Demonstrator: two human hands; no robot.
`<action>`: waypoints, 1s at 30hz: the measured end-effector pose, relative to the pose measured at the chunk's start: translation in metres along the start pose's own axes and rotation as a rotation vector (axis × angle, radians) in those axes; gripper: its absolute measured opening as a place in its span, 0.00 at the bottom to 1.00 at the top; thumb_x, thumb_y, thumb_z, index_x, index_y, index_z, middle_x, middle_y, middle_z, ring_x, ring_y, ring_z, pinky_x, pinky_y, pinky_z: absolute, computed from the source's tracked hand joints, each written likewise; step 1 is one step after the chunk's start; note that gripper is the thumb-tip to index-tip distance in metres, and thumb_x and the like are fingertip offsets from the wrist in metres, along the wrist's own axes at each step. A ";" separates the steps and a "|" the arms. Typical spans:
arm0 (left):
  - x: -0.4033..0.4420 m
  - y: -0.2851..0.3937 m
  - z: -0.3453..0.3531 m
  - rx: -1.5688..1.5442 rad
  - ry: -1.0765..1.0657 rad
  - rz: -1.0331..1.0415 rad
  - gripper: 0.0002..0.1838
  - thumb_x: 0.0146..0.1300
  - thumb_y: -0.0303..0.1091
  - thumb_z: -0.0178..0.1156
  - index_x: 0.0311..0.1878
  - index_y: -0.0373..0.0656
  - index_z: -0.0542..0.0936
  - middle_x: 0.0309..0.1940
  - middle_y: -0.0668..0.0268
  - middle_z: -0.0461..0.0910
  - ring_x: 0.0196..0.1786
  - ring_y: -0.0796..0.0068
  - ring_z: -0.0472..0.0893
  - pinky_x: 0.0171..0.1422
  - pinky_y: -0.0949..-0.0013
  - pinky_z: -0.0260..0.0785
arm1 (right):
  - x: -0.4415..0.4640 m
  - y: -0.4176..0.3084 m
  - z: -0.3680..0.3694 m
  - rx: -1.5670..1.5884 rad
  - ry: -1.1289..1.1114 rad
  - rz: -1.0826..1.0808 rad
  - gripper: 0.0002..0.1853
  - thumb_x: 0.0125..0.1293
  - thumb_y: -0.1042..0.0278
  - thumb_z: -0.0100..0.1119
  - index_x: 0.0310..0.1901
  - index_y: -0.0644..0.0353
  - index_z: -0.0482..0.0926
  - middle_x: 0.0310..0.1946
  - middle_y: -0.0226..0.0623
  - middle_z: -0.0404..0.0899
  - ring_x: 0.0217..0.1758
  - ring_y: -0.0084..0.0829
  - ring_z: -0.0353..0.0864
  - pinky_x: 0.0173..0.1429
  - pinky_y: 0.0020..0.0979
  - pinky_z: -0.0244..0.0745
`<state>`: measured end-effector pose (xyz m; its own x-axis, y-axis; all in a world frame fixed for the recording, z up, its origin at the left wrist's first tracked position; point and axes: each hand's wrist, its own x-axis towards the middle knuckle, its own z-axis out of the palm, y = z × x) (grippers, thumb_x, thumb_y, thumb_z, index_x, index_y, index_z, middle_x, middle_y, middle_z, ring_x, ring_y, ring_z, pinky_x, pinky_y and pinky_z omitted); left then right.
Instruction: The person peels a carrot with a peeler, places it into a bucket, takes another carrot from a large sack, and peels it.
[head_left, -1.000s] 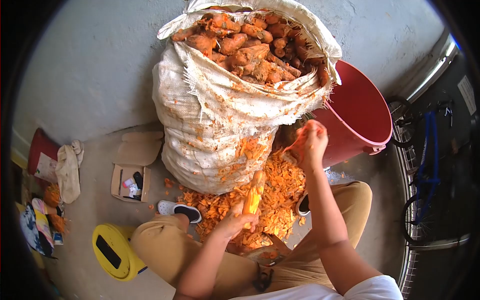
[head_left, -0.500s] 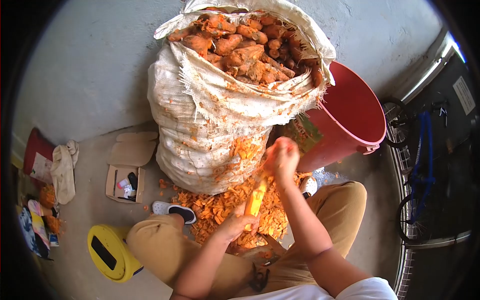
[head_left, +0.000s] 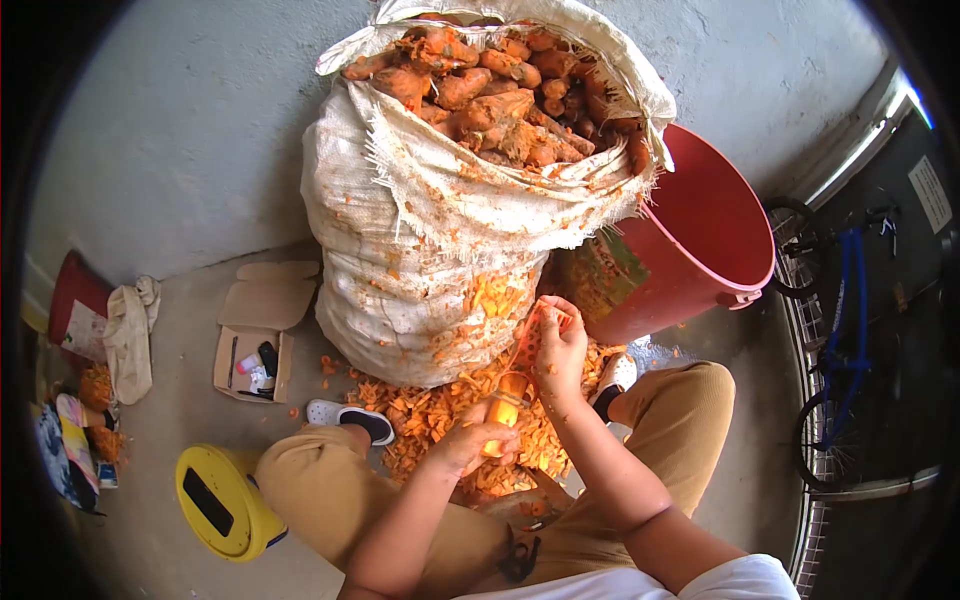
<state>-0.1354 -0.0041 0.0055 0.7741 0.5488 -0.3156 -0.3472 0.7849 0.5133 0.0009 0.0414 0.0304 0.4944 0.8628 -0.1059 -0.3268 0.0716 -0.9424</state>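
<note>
My left hand (head_left: 474, 440) is closed around the lower part of a carrot (head_left: 502, 413), its bright orange flesh bare of skin in places. Closed too, my right hand (head_left: 556, 345) grips an orange-red peeler (head_left: 528, 345) just above the carrot's far end. The peeler's blade is too small to make out. Beneath both hands a heap of orange peelings (head_left: 425, 425) lies on the floor between my feet. Right behind it stands a large white woven sack (head_left: 400, 270), filled to its mouth with unpeeled carrots (head_left: 490, 110).
A red bin (head_left: 690, 230) leans beside the sack on the right. On the left are an open cardboard box (head_left: 265, 310) with small items and a yellow lidded bucket (head_left: 240, 510). A blue bicycle (head_left: 855, 330) is at the far right, and a wall rises behind the sack.
My right hand has gone from a blurred sweep to a sharper position slightly lower, its peeler now visible. The left hand and carrot have shifted slightly; the carrot's far end is more covered.
</note>
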 end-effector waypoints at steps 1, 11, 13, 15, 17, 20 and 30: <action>-0.001 0.001 0.000 0.024 -0.007 0.001 0.13 0.49 0.23 0.50 0.39 0.39 0.63 0.26 0.66 0.66 0.21 0.81 0.68 0.22 0.77 0.63 | -0.002 0.000 0.000 0.000 -0.025 -0.023 0.09 0.63 0.67 0.44 0.42 0.62 0.64 0.23 0.32 0.70 0.21 0.20 0.71 0.24 0.19 0.68; -0.001 0.000 0.002 0.196 -0.017 0.018 0.20 0.48 0.23 0.51 0.47 0.40 0.61 0.25 0.66 0.66 0.20 0.81 0.67 0.20 0.78 0.61 | 0.030 0.013 -0.019 -0.242 0.124 -0.207 0.07 0.62 0.71 0.44 0.40 0.63 0.67 0.22 0.27 0.70 0.18 0.13 0.63 0.22 0.17 0.61; 0.005 -0.003 -0.001 0.184 0.029 0.010 0.22 0.47 0.23 0.50 0.48 0.40 0.61 0.25 0.66 0.66 0.20 0.82 0.66 0.20 0.79 0.61 | 0.035 0.014 -0.017 -0.257 0.127 -0.250 0.07 0.62 0.72 0.44 0.40 0.64 0.67 0.22 0.26 0.69 0.18 0.12 0.59 0.22 0.16 0.59; 0.008 -0.001 -0.003 0.201 0.042 0.020 0.23 0.47 0.23 0.50 0.49 0.39 0.60 0.24 0.67 0.65 0.19 0.82 0.66 0.20 0.79 0.61 | 0.041 0.011 -0.012 -0.217 0.131 -0.221 0.07 0.62 0.72 0.44 0.40 0.64 0.67 0.22 0.25 0.68 0.18 0.12 0.57 0.22 0.15 0.57; 0.002 0.000 -0.005 0.244 0.025 -0.007 0.24 0.46 0.24 0.51 0.50 0.39 0.60 0.24 0.67 0.64 0.19 0.82 0.66 0.20 0.79 0.61 | 0.048 0.003 -0.008 -0.060 0.170 -0.189 0.10 0.61 0.63 0.49 0.34 0.63 0.70 0.19 0.29 0.70 0.16 0.15 0.62 0.18 0.17 0.59; -0.014 -0.001 -0.008 0.252 -0.077 -0.082 0.25 0.46 0.26 0.52 0.51 0.39 0.60 0.23 0.67 0.64 0.17 0.82 0.66 0.19 0.78 0.62 | 0.122 0.004 -0.088 0.098 0.089 -0.418 0.13 0.61 0.59 0.47 0.29 0.61 0.67 0.13 0.31 0.68 0.13 0.19 0.66 0.17 0.21 0.63; -0.002 0.004 -0.001 0.182 0.055 -0.029 0.17 0.50 0.25 0.51 0.45 0.40 0.63 0.23 0.70 0.65 0.20 0.82 0.67 0.19 0.79 0.60 | 0.009 -0.018 -0.012 0.016 0.030 -0.048 0.11 0.60 0.64 0.50 0.40 0.62 0.68 0.22 0.32 0.71 0.21 0.20 0.70 0.23 0.19 0.66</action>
<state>-0.1388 -0.0012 0.0072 0.7505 0.5458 -0.3726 -0.2202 0.7382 0.6377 0.0213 0.0421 0.0426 0.5340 0.8425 -0.0706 -0.3149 0.1207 -0.9414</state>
